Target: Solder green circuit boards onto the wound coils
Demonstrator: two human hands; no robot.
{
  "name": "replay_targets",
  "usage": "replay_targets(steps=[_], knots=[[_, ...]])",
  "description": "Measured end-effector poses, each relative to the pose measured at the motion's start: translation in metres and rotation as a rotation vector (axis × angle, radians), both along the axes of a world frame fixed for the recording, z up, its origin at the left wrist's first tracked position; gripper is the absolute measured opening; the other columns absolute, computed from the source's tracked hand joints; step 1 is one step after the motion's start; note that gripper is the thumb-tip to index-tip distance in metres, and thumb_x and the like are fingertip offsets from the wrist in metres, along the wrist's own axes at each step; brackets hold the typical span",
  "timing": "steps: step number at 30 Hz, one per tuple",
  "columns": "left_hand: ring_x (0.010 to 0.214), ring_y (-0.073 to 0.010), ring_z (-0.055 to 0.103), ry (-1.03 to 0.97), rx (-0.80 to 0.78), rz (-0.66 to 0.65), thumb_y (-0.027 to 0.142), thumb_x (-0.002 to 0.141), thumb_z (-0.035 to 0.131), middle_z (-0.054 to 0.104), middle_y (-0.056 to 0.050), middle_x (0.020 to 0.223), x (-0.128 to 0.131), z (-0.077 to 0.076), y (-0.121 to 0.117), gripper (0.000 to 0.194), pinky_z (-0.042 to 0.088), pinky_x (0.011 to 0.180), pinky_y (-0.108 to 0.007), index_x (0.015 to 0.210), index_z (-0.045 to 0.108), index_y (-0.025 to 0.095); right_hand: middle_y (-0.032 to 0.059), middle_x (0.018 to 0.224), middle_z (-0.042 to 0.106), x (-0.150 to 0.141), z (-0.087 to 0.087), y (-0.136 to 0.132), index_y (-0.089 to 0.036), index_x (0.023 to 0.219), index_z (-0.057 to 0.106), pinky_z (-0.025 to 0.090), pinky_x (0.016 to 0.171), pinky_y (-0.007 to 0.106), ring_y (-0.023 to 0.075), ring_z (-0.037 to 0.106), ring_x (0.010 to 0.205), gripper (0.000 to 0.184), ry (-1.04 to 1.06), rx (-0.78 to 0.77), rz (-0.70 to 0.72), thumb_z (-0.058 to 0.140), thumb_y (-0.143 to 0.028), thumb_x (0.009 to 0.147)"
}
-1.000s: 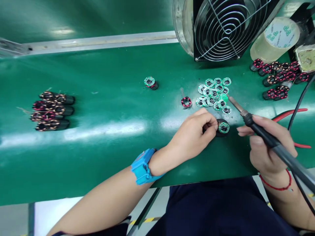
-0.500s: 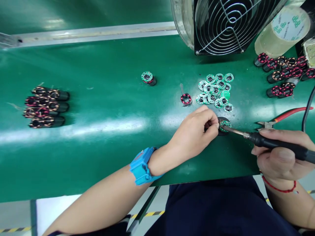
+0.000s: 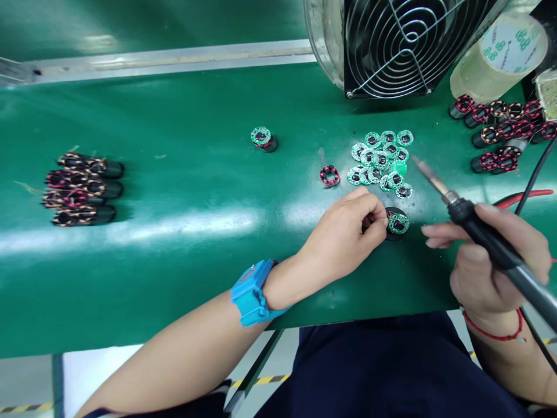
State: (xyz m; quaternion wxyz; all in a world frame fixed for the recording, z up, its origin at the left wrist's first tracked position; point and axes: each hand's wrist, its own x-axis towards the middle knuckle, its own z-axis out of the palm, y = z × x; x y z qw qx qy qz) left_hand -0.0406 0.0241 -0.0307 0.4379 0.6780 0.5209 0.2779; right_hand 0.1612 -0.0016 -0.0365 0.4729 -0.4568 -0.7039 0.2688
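My left hand (image 3: 346, 235) has thumb and forefinger pinched together at the left edge of a small round green circuit board (image 3: 398, 223). The board sits on top of a dark round part; fine copper-coloured strands show beside my fingertips, and what the pinch holds is too small to make out. My right hand (image 3: 491, 264) grips the black handle of a soldering iron (image 3: 467, 215). The iron's blurred tip is clear of the board, up and to its right. Just beyond my left hand are loose round circuit boards (image 3: 380, 159) and a red-wound coil (image 3: 329, 175).
A caged fan (image 3: 407, 49) stands at the back. Wound motor cores fill the right (image 3: 489, 135) and left (image 3: 82, 188) sides; one core topped with a board (image 3: 263, 139) stands between. Red-handled cutters (image 3: 528, 197) lie partly behind my right hand, near a tape roll (image 3: 500, 55).
The soldering iron has lifted off the circuit board, its tip swinging up and away from me. My right hand's fingers have shifted on it. My left hand has stayed put.
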Motion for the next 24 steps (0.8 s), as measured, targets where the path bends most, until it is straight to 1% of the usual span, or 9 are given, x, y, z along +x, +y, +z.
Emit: replay_targets(steps=[3, 6, 9, 13, 15, 18, 19, 21, 24], knots=[[0.065, -0.0084, 0.047, 0.008, 0.007, -0.004, 0.002, 0.08, 0.052, 0.05, 0.002, 0.072, 0.0, 0.0, 0.0, 0.015, 0.036, 0.059, -0.022, 0.072, 0.056, 0.014, 0.0021, 0.103, 0.074, -0.01, 0.002, 0.008, -0.029, 0.133, 0.051, 0.058, 0.077, 0.036, 0.0184, 0.071, 0.087, 0.045, -0.135, 0.031, 0.071, 0.058, -0.016, 0.09], [0.066, -0.0088, 0.047, 0.01, 0.024, -0.01, 0.002, 0.08, 0.051, 0.05, 0.002, 0.072, 0.0, 0.0, -0.001, 0.015, 0.036, 0.059, -0.022, 0.073, 0.056, 0.014, 0.0068, 0.109, 0.07, -0.014, -0.001, 0.013, -0.026, 0.134, 0.048, 0.056, 0.08, 0.04, 0.0224, 0.066, 0.094, 0.05, -0.377, 0.01, 0.172, 0.064, -0.02, 0.087], [0.066, -0.0086, 0.047, -0.002, 0.03, -0.018, 0.002, 0.08, 0.051, 0.05, 0.002, 0.073, -0.001, -0.002, -0.001, 0.015, 0.037, 0.059, -0.022, 0.073, 0.055, 0.014, 0.0086, 0.103, 0.068, -0.017, -0.005, 0.015, -0.023, 0.133, 0.046, 0.054, 0.075, 0.04, 0.0238, 0.063, 0.09, 0.048, -0.483, 0.035, 0.163, 0.063, -0.025, 0.088], [0.067, -0.0085, 0.048, -0.045, 0.057, -0.066, 0.003, 0.082, 0.05, 0.051, 0.001, 0.077, -0.006, -0.004, 0.001, 0.014, 0.041, 0.062, -0.022, 0.076, 0.054, 0.015, 0.0061, 0.102, 0.068, -0.019, -0.005, 0.014, -0.025, 0.132, 0.045, 0.054, 0.077, 0.039, 0.0223, 0.064, 0.091, 0.046, -0.468, 0.025, 0.159, 0.06, -0.022, 0.089], [0.075, -0.0106, 0.051, -0.057, 0.095, -0.117, 0.006, 0.083, 0.054, 0.054, -0.001, 0.088, -0.008, -0.005, 0.002, 0.011, 0.046, 0.068, -0.024, 0.089, 0.055, 0.015, 0.0052, 0.105, 0.068, -0.018, -0.005, 0.013, -0.026, 0.134, 0.044, 0.055, 0.081, 0.038, 0.0213, 0.065, 0.095, 0.048, -0.407, 0.008, 0.161, 0.06, -0.019, 0.089], [0.098, -0.0183, 0.052, -0.012, 0.174, -0.216, 0.015, 0.082, 0.062, 0.054, -0.009, 0.109, -0.007, -0.009, 0.003, 0.033, 0.049, 0.084, -0.033, 0.113, 0.052, 0.014, 0.0043, 0.109, 0.069, -0.016, -0.004, 0.011, -0.027, 0.134, 0.043, 0.056, 0.084, 0.037, 0.0204, 0.066, 0.098, 0.051, -0.337, 0.019, 0.165, 0.062, -0.016, 0.087], [0.102, -0.0205, 0.051, 0.016, 0.198, -0.236, 0.016, 0.082, 0.063, 0.054, -0.01, 0.111, -0.005, -0.011, 0.003, 0.034, 0.048, 0.087, -0.036, 0.114, 0.052, 0.014, 0.0041, 0.11, 0.069, -0.015, -0.004, 0.011, -0.028, 0.133, 0.044, 0.056, 0.083, 0.037, 0.02, 0.067, 0.098, 0.051, -0.326, 0.029, 0.163, 0.062, -0.016, 0.087], [0.101, -0.0221, 0.05, 0.05, 0.231, -0.257, 0.016, 0.085, 0.06, 0.055, -0.01, 0.107, -0.002, -0.015, 0.003, 0.025, 0.048, 0.087, -0.038, 0.109, 0.055, 0.013, 0.0039, 0.109, 0.069, -0.014, -0.003, 0.01, -0.027, 0.13, 0.046, 0.057, 0.082, 0.035, 0.0189, 0.067, 0.096, 0.05, -0.318, 0.051, 0.152, 0.064, -0.014, 0.085], [0.094, -0.0203, 0.052, 0.026, 0.246, -0.279, 0.016, 0.086, 0.058, 0.057, -0.008, 0.099, 0.0, -0.019, 0.006, 0.017, 0.048, 0.083, -0.035, 0.103, 0.057, 0.013, 0.0034, 0.106, 0.07, -0.012, -0.003, 0.011, -0.025, 0.125, 0.05, 0.057, 0.084, 0.031, 0.0171, 0.068, 0.096, 0.046, -0.312, 0.075, 0.121, 0.066, -0.012, 0.084]])
